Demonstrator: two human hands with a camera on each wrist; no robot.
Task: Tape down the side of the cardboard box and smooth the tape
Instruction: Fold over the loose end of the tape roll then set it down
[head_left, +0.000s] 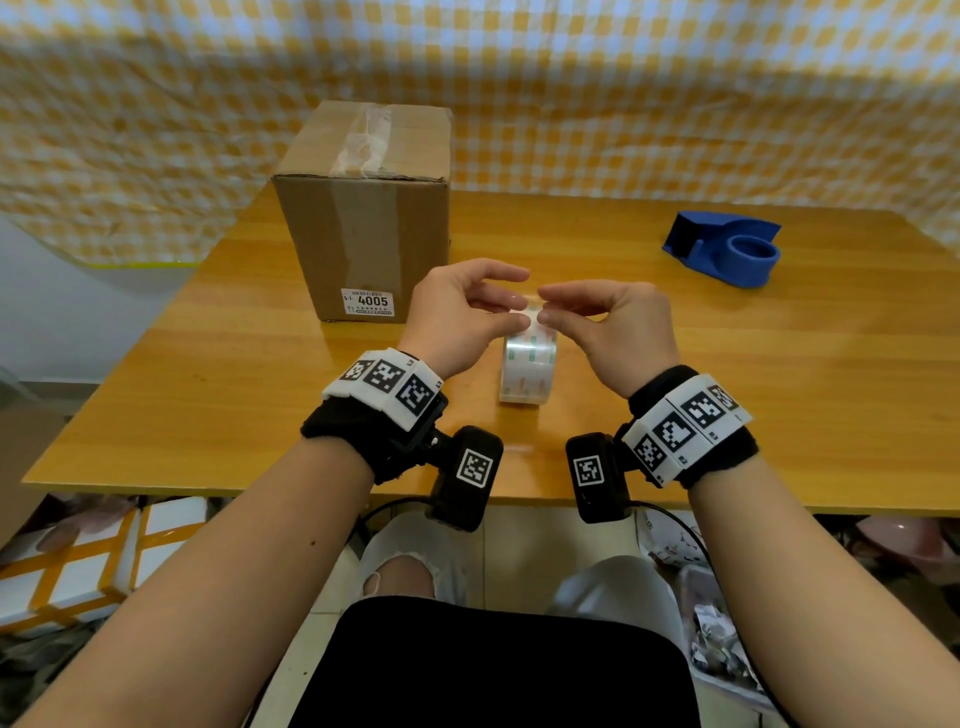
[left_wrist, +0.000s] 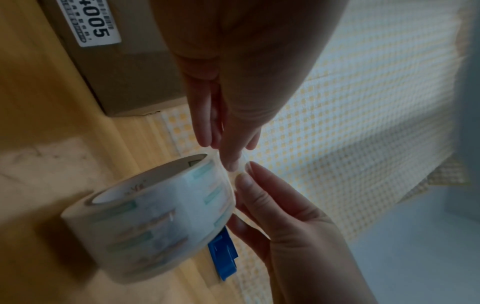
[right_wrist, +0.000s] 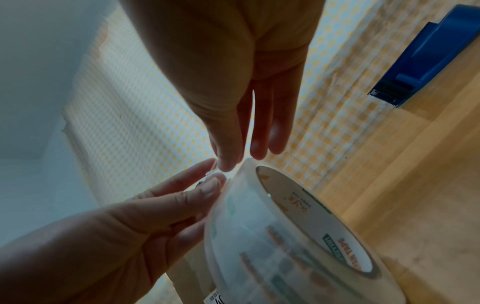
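Note:
A cardboard box (head_left: 363, 218) with a "4005" label stands at the table's back left; clear tape runs over its top and down its front. A roll of clear tape (head_left: 527, 369) stands on edge in front of me, seen close in the wrist views (left_wrist: 155, 216) (right_wrist: 285, 246). Both hands meet at the roll's top. My left hand (head_left: 517, 312) (left_wrist: 231, 162) pinches the tape there with thumb and fingers. My right hand (head_left: 543, 309) (right_wrist: 233, 162) pinches the tape's loose end beside it. Neither hand touches the box.
A blue tape dispenser (head_left: 727, 249) (right_wrist: 428, 61) lies at the right rear of the wooden table (head_left: 779, 389). A yellow checked cloth (head_left: 623, 104) hangs behind. Boxes and clutter sit on the floor below the front edge.

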